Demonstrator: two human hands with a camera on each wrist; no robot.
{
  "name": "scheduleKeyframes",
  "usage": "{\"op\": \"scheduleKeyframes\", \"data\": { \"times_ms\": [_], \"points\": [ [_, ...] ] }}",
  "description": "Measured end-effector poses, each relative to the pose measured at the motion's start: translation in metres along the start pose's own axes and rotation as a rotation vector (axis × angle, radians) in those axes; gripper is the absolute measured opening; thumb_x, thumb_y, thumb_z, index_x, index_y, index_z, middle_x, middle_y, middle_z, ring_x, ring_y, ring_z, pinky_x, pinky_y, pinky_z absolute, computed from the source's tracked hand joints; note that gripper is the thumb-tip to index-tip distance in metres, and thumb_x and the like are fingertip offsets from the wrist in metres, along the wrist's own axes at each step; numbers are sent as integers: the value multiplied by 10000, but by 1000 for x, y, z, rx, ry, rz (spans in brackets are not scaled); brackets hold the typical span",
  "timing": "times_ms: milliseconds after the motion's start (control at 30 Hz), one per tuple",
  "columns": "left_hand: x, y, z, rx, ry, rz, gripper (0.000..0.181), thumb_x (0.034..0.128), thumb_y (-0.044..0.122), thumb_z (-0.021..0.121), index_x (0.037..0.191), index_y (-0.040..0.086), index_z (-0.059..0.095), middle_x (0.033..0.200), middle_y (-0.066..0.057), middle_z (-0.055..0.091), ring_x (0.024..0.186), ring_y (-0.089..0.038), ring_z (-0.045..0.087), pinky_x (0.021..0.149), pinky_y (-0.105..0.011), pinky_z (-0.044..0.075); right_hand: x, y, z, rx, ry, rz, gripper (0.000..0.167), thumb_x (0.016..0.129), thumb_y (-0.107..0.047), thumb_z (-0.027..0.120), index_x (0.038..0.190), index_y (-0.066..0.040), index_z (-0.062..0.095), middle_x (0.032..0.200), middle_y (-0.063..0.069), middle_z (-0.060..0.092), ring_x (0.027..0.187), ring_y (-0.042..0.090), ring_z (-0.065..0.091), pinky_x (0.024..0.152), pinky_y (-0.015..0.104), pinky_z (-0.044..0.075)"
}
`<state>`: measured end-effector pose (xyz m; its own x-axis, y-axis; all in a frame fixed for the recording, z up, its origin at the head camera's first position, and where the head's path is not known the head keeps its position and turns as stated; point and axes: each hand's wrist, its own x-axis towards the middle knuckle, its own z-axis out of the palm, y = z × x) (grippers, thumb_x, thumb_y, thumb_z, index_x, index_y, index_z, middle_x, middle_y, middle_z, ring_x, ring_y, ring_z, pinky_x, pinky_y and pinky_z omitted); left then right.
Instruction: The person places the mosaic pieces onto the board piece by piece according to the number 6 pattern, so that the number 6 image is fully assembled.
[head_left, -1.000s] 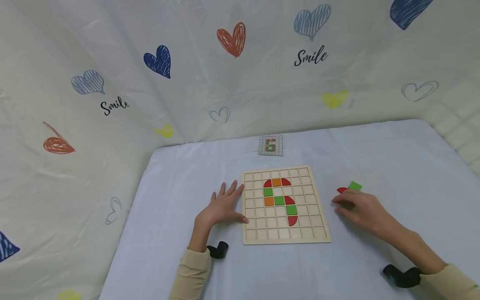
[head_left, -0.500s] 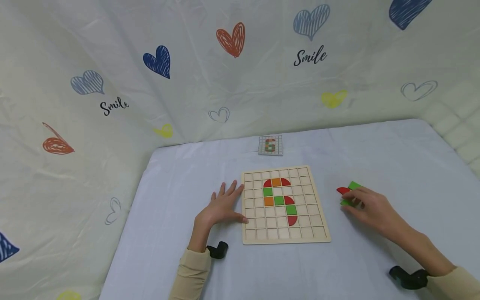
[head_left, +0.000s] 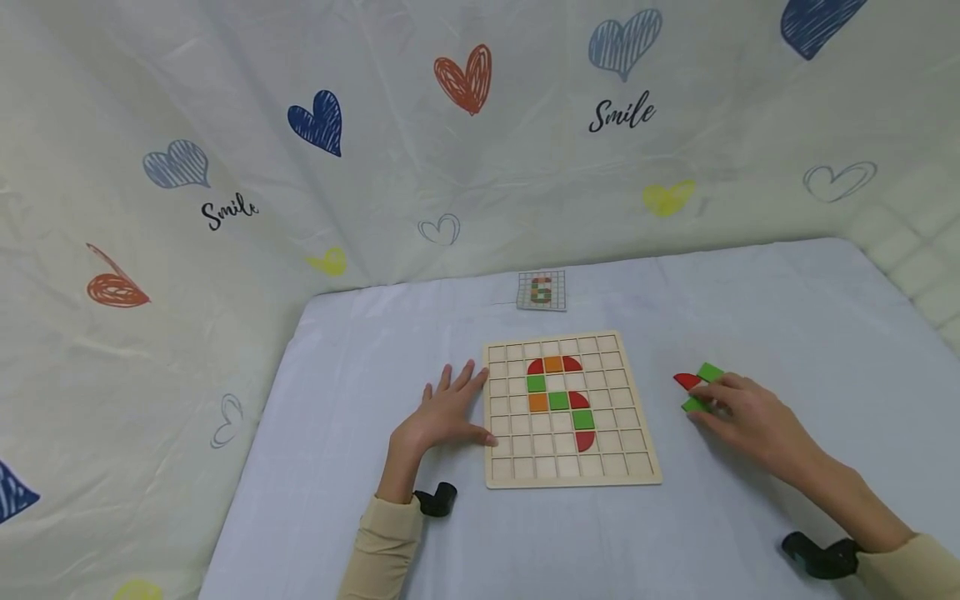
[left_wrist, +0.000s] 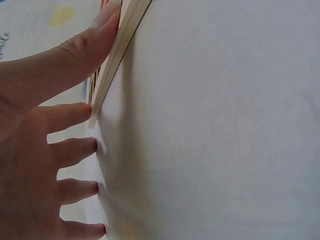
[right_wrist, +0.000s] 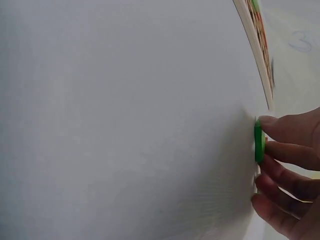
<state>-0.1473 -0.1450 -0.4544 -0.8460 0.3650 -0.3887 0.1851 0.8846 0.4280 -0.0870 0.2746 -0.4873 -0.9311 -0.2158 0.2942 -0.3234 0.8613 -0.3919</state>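
Note:
A wooden grid board [head_left: 522, 450] lies on the table with red quarter-round, green square and orange square tiles set in its cells. My left hand [head_left: 442, 414] is spread at its left edge, thumb and index finger touching the frame, as the left wrist view also shows. To the right of the board, my right hand [head_left: 750, 421] pinches a green square tile [right_wrist: 258, 142] between thumb and fingers, low over the cloth. Just beyond those fingers lie a red quarter-round tile [head_left: 686, 381] and another green tile [head_left: 709, 372], the latter partly hidden.
A small pattern card [head_left: 541, 291] with a printed grid figure lies behind the board. White cloth [head_left: 360, 350] covers the table, and a curtain printed with hearts [head_left: 462, 79] hangs at the back. Black wrist cameras [head_left: 821, 557] sit at both wrists.
My right hand has shifted slightly right, and its thumb and fingers now pinch the green tile, which was hidden under the hand before. My left hand and the board have stayed put.

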Motion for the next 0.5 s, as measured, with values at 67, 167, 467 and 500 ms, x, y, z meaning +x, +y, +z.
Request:
{"op": "scheduleKeyframes", "data": {
  "times_ms": [67, 167, 467, 500],
  "points": [
    [0, 0, 0, -4, 1, -2, 1104, 792, 441, 884, 1657, 216, 236, 1743, -41, 85, 1596, -409, -39, 1236, -688, 47, 1, 0, 0, 10, 3, -6, 308, 680, -34, 923, 947, -53, 771, 861, 35, 643, 731, 177, 576, 572, 265, 478],
    [0, 0, 0, -8, 3, -5, 1107, 790, 440, 886, 1657, 216, 236, 1743, -37, 85, 1597, -406, -41, 1237, -687, 49, 4, -1, 1, 41, 9, -12, 335, 663, -6, 928, 940, -34, 742, 849, 29, 653, 713, 175, 596, 586, 256, 517],
    [0, 0, 0, -6, 1, -4, 1103, 793, 439, 884, 1657, 219, 235, 1743, -29, 83, 1598, -400, -44, 1239, -683, 45, 8, -4, 4, 90, 28, -43, 346, 651, 73, 901, 938, 6, 719, 821, 56, 710, 662, 144, 635, 578, 247, 567],
    [0, 0, 0, -3, 1, -5, 1102, 793, 439, 883, 1657, 220, 235, 1743, -29, 82, 1598, -398, -44, 1239, -682, 45, 8, -4, 4, 97, 30, -47, 351, 650, 77, 900, 945, 3, 725, 837, 68, 724, 665, 138, 642, 577, 241, 567]
  ]
}}
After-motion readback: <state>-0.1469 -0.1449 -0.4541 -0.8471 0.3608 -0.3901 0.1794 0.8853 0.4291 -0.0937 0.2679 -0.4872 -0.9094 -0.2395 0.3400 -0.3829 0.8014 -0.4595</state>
